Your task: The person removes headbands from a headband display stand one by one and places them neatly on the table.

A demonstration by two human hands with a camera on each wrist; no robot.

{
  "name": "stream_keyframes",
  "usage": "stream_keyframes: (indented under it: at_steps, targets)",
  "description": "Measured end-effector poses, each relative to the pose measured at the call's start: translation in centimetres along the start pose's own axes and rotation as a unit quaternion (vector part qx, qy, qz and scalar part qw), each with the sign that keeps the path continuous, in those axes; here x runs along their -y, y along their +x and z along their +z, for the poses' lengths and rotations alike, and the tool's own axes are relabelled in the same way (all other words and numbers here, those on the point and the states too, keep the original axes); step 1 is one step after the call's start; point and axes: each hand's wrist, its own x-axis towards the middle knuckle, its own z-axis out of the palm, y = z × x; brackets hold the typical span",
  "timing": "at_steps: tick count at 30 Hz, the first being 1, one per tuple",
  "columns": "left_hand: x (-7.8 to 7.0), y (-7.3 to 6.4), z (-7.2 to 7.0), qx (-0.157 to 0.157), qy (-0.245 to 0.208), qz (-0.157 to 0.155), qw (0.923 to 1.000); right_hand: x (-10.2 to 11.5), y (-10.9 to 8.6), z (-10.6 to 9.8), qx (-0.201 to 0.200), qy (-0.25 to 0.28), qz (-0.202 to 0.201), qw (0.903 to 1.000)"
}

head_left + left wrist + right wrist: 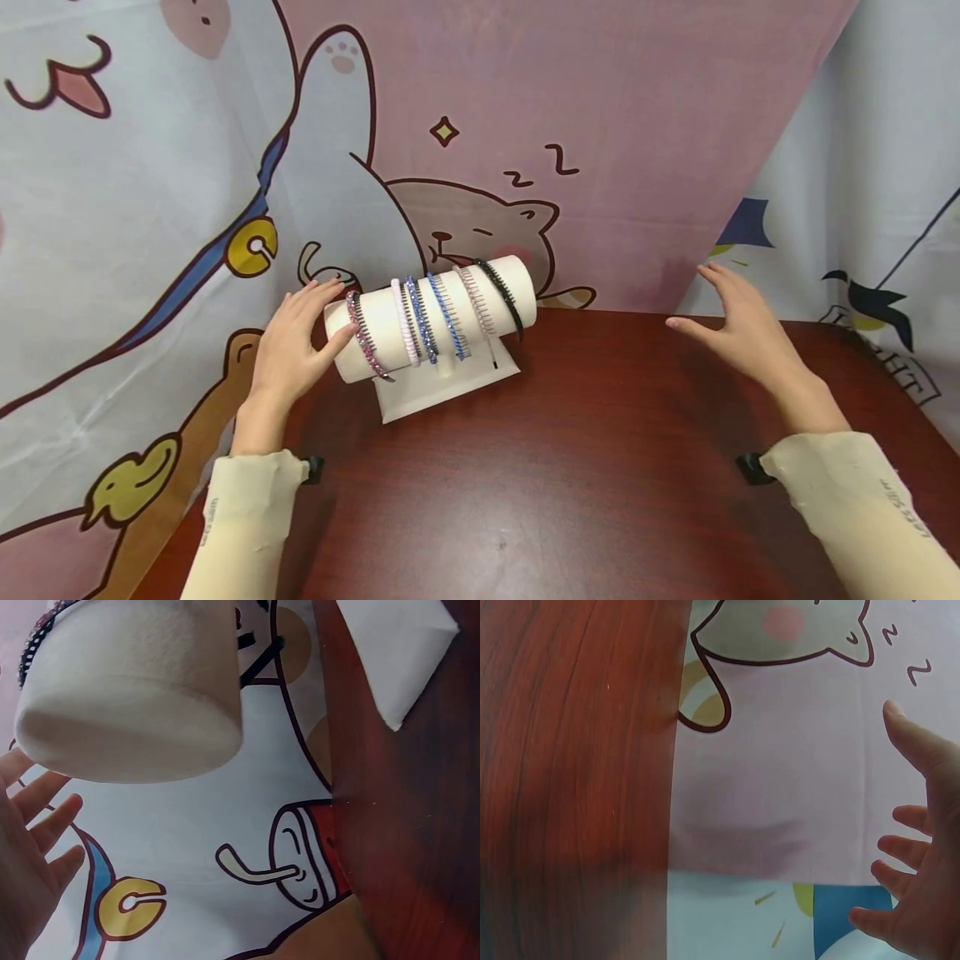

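Observation:
A padded cream display roll on a flat white base stands at the left back of the table. Several toothed headbands are fitted over it: a pink glittery headband at the left end, then a pale pink one, a dark blue one, a bright blue one, a beige one and a black one. My left hand is at the roll's left end, thumb and fingers spread apart, holding nothing. My right hand hovers over the table's right side, fingers extended, with nothing in it.
The reddish-brown wooden table reaches back to a cartoon-printed cloth, which also hangs along the left and right. Black wrist straps show at both cream sleeves.

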Motion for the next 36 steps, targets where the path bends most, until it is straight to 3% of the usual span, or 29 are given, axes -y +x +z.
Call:
stream_keyframes:
  at_steps: [9, 15, 18, 27, 36]
  targets:
    - [0.3, -1.1, 1.1, -0.039, -0.031, 0.001, 0.9988, 1.4, 0.3, 1.7, 0.0, 0.022, -0.009, 0.9997]
    - [0.5, -1.5, 1.8, -0.059, -0.09, -0.008, 0.9941, 2.5, 0.4, 2.9, -0.001, 0.043, -0.013, 0.999]
    - [0.8, -1.6, 2.3, -0.067, -0.142, -0.012, 0.9874, 3.2, 0.5, 3.5, -0.003, 0.052, -0.016, 0.9985]
    - [0.9, -1.7, 3.2, -0.084, -0.282, -0.014, 0.9557, 5.3, 1.1, 5.4, -0.024, 0.062, -0.033, 0.9973]
    - [-1.8, -1.8, 1.6, -0.076, -0.327, -0.031, 0.9414, 7.1, 1.4, 7.2, -0.028, 0.074, -0.044, 0.9958]
